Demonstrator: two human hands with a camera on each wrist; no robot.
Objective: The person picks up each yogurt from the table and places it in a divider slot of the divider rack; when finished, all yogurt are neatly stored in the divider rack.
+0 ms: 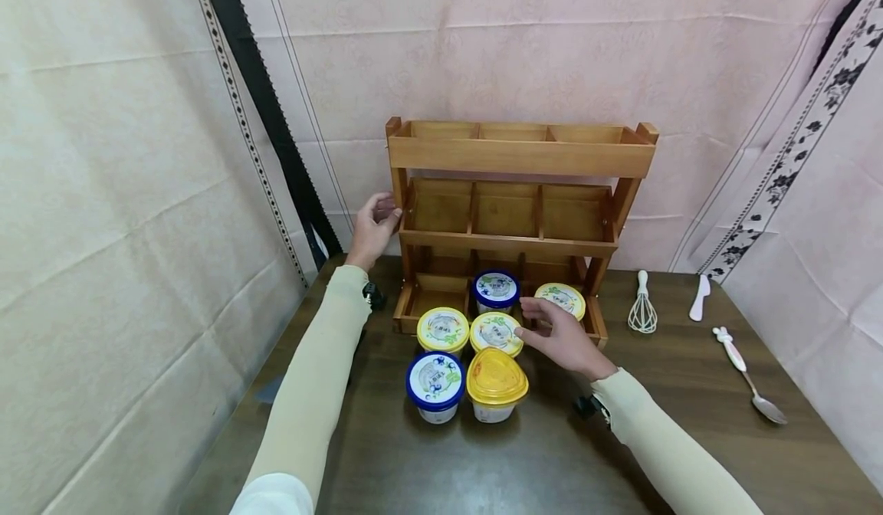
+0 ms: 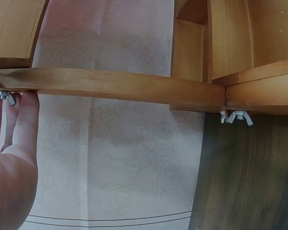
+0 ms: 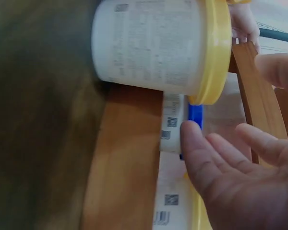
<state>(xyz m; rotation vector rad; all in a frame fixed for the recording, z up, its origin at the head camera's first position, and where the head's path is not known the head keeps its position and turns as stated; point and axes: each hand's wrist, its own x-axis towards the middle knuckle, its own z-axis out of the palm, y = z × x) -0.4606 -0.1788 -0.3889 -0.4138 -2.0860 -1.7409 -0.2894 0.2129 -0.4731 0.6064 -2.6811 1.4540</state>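
My left hand touches the side post of a three-tier wooden rack with fairly straight fingers, beside a wing nut. My right hand holds nothing; thumb and fingers are spread, thumb tip right at a yellow-lidded tub in front of the rack. Fingertips overlap the gap between it and two tubs in the bottom tier: a blue-lidded tub in the middle, a yellow-lidded tub at right. The right wrist view shows the open palm facing the tubs.
Before the rack stand another yellow-lidded tub, a blue-lidded tub and a tub with a plain yellow cover. On the table's right lie a whisk, a white-handled knife and a spoon. Cloth hangs behind.
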